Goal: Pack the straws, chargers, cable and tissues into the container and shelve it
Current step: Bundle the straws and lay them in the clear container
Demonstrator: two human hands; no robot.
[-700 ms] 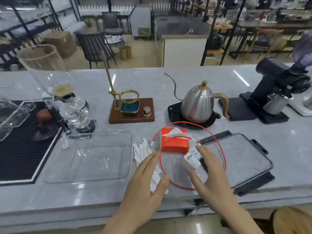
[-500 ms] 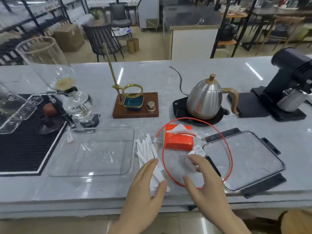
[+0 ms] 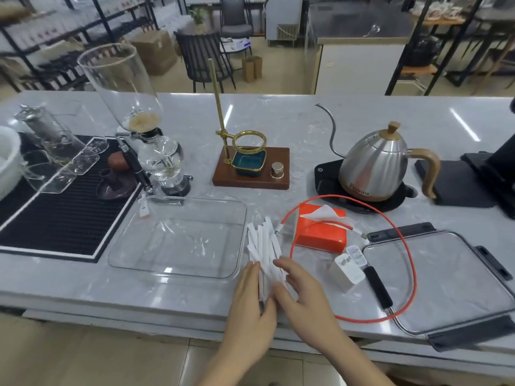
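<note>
Both hands have slid left off the chargers (image 3: pixel 348 270) since a moment ago: left hand (image 3: pixel 250 305) and right hand (image 3: pixel 302 295) now bracket the white straws (image 3: pixel 263 246), fingers straight and relaxed, touching the bundle. The straws lie on the desk (image 3: pixel 306 118) beside the empty clear container (image 3: pixel 178 238); tissues (image 3: pixel 322 231) and red cable (image 3: pixel 409 263) lie to the right.
</note>
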